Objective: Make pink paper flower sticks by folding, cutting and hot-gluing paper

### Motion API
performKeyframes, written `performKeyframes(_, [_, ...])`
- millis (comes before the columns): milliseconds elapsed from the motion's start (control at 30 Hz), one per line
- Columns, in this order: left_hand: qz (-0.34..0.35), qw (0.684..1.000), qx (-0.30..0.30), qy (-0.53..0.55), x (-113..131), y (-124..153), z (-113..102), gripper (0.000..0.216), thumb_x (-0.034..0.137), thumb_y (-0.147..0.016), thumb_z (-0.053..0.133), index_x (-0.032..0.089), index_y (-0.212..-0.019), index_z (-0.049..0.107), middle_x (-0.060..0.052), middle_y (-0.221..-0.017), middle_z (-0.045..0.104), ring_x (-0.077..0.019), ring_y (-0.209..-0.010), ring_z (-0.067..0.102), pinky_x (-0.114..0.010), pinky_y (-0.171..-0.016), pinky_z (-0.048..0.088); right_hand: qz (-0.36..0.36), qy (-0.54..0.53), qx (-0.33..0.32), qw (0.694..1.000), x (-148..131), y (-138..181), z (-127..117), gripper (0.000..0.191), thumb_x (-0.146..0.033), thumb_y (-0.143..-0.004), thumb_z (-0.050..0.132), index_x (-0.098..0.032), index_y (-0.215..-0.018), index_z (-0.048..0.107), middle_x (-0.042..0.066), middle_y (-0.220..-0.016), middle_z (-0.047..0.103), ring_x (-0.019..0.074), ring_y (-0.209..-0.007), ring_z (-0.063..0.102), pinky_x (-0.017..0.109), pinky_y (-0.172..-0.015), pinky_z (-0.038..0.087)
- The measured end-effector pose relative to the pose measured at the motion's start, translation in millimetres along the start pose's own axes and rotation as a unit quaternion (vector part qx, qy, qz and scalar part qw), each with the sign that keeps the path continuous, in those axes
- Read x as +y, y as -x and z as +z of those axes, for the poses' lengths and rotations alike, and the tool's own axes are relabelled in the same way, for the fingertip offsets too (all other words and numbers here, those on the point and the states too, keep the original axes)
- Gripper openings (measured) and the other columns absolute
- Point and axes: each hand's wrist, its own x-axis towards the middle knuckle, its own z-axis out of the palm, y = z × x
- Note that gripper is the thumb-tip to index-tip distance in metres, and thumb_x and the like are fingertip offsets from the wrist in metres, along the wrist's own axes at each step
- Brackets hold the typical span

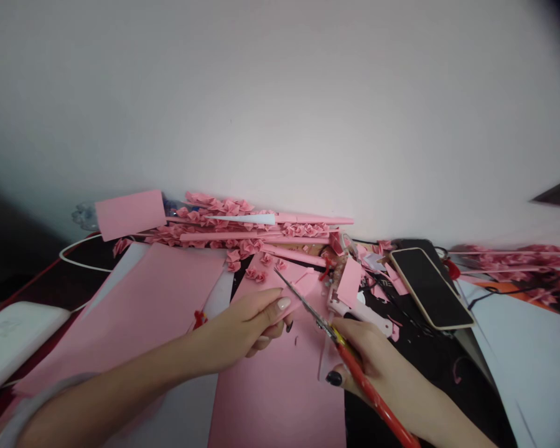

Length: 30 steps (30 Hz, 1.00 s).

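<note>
My left hand (pixel 256 320) pinches a small piece of pink paper (pixel 301 287) between thumb and fingers. My right hand (pixel 378 358) is closed around a pair of scissors (pixel 338 339) with red and yellow handles. The metal blades point up and to the left, lying against or just over the pink piece; whether they touch it I cannot tell. Below both hands lies a large pink sheet (pixel 280 398). Several small folded pink paper flowers (pixel 256 274) rest near its far end. Part of the held piece is hidden by my left fingers.
Rolled pink paper stems with flowers (pixel 261 236) are piled along the wall. A phone (pixel 432 289) and pink scraps lie to the right, beside white sheets (pixel 532 348). On the left are more pink sheets (pixel 163 286) and a white power bank (pixel 21 339) with a cable.
</note>
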Motion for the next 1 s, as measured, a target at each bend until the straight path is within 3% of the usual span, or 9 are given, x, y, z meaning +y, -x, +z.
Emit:
performKeyframes(200, [-0.004,0.999,-0.009,0.044,1,0,-1,0.038,0.052,-0.092,0.037,0.020,-0.071,0.035,0.008,-0.058,0.027,-0.0071,-0.048,0.017,-0.024,-0.043,0.011,-0.007,-0.004,0.005,1.000,7,-6,7,0.041,-0.046,-0.081,0.055,-0.021,-0.060,0.031,-0.005,-0.056,0.034,0.0107,-0.055,0.027,0.022,-0.046,0.023])
performKeyframes(367, [0.003,0.999,0.022,0.043,-4,0,-5,0.038,0.053,-0.092,0.036,0.020,-0.074,0.038,0.008,-0.060,0.029,-0.0071,-0.048,0.019,-0.023,-0.043,0.012,-0.028,0.015,0.051,0.998,8,-6,3,0.036,-0.049,-0.082,0.053,-0.021,-0.066,0.037,-0.004,-0.059,0.036,0.0118,-0.055,0.030,0.024,-0.048,0.025])
performKeyframes(600, [0.065,0.990,0.085,-0.094,-13,-4,-7,0.038,0.050,-0.093,0.032,0.019,-0.073,0.039,0.007,-0.061,0.032,-0.0082,-0.050,0.026,-0.022,-0.045,0.022,-0.014,0.034,0.100,0.994,10,-1,-4,0.023,-0.039,-0.078,0.056,-0.023,-0.083,0.040,0.002,-0.079,0.052,0.0178,-0.065,0.048,0.029,-0.057,0.040])
performKeyframes(800, [0.120,0.967,0.153,-0.167,-24,-13,-7,0.038,0.045,-0.095,0.033,0.021,-0.065,0.027,0.007,-0.056,0.030,-0.0092,-0.050,0.027,-0.024,-0.047,0.023,0.025,0.089,0.083,0.992,10,-3,6,0.033,-0.029,-0.071,0.065,-0.024,-0.088,0.037,0.000,-0.080,0.051,0.0173,-0.066,0.046,0.029,-0.058,0.040])
performKeyframes(1000, [0.164,0.952,0.152,-0.210,-30,-15,-8,0.034,0.030,-0.096,0.030,0.020,-0.063,0.032,0.005,-0.059,0.038,-0.0099,-0.053,0.033,-0.025,-0.051,0.024,0.021,0.112,0.077,0.990,12,-2,14,0.038,-0.029,-0.066,0.069,-0.024,-0.086,0.037,0.000,-0.081,0.052,0.0175,-0.065,0.045,0.028,-0.057,0.036])
